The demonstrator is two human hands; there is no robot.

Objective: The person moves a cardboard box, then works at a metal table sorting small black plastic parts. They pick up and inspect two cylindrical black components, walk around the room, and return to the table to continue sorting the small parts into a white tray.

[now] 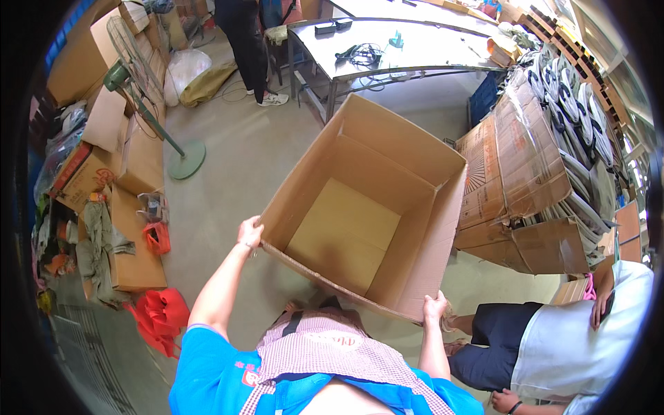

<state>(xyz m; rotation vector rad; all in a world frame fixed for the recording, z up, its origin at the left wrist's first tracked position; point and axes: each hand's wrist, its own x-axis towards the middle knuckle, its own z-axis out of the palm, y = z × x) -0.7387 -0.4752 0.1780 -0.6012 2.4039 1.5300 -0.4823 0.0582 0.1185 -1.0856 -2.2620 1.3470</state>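
A large open carton held by its rim above or on the floor; whether its underside touches down cannot be told. It lies in front of the wearer, short of the near left corner of the table, with a pedestal fan well apart to its left and a packed carton just beside its right wall. The left hand is closed on the rim at the near left corner, the right hand on the rim at the near right corner; fingers beyond the board are hidden. For a sound hold, both hands are best kept at these stiff corners and raised or lowered equally, so that the walls do not rack; the right side calls for most care, since the packed carton and a co-worker in a white shirt are near. The opening faces up toward the wearer, the base away. The box is turned clockwise: its far wall faces ahead and to the right, and its near edge slants closer to the body at the right. The mouth appears nearly square, so no long axis can be assigned with confidence.
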